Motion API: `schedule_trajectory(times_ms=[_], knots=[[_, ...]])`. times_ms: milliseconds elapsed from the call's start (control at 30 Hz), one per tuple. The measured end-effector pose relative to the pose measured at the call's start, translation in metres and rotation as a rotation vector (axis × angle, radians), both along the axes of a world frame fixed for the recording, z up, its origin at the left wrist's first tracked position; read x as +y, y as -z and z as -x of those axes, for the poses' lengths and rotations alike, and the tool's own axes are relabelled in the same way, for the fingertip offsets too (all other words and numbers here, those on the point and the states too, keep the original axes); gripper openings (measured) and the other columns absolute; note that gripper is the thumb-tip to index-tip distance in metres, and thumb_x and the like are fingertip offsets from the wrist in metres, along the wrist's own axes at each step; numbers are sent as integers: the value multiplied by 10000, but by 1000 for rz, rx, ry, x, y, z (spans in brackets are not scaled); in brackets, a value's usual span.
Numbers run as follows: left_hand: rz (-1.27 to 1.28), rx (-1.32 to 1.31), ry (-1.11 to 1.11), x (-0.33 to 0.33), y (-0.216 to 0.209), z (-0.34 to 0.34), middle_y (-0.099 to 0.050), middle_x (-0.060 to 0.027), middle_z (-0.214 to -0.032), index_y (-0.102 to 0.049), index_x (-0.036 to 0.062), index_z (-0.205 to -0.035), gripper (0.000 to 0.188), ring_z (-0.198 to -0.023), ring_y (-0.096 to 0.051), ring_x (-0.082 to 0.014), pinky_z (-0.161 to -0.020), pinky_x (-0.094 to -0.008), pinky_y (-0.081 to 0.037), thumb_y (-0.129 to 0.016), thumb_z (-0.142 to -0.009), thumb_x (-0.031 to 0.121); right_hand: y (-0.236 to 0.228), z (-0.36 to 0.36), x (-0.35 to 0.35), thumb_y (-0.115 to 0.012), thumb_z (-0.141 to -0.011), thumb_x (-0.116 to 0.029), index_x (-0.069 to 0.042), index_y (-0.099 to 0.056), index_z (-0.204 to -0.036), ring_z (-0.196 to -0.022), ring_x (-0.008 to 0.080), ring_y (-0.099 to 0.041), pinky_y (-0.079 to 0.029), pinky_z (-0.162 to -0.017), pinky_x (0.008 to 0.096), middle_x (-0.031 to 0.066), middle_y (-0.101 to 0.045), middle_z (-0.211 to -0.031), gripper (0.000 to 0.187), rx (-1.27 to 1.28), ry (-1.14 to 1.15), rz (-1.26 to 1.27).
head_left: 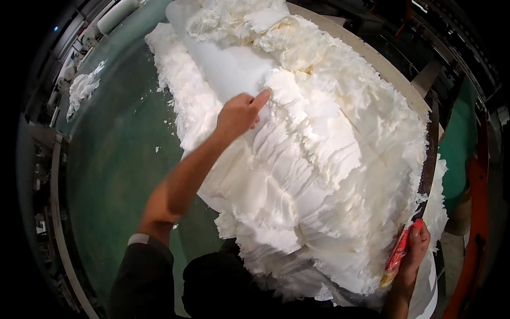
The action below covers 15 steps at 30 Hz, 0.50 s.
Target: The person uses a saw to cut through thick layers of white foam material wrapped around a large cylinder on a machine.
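Observation:
A large mass of white, flaky, layered sheet material (340, 143) fills the middle, torn into ragged ridges and folds. My left hand (239, 114) reaches over it with curled fingers, thumb and forefinger pinching a raised torn edge near a smooth white patch (239, 66). At the lower right, my right hand (417, 247) is wrapped around the red, plastic-covered handle of a hand saw (429, 165). The dark toothed blade points away from me along the right side of the white mass. Part of the blade's lower end is hidden by white flakes.
A green surface (127, 154) spreads to the left, with small white crumbs and a torn white scrap (85, 87) on it. White rolls (117, 16) lie at the far left. Dark machinery and an orange-red beam (474, 223) stand on the right.

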<state>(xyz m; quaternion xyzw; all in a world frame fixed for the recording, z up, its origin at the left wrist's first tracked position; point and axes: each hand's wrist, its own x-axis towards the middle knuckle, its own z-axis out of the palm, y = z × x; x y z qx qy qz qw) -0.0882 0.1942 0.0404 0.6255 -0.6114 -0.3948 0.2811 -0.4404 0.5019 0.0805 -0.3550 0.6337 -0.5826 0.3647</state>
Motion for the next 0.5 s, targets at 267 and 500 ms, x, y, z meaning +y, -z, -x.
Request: schedule_trajectory(times_ms=[267,500], knots=[[-69,-28,151,-57,-32,65,-543,-84,-545,-614,-21,-768,304,-397,-495,-164,-377,-306,-372,-623,-848,272,-6,3,-5,-642,-894,-349,-17,-573,-861,-672,65,-467,-364,-621,210,-34,-548,-731,341,-136,-7,-41],[-129,496,138,-129,-18,171,-603,-79,-696,-629,-1,-809,217,-586,-586,-188,-494,-351,-474,-659,-852,209,-20,-3,-12,-693,-861,-349,78,-616,-1001,-752,94,-549,-425,-688,234,20,-639,-798,456,-107,-169,-150]])
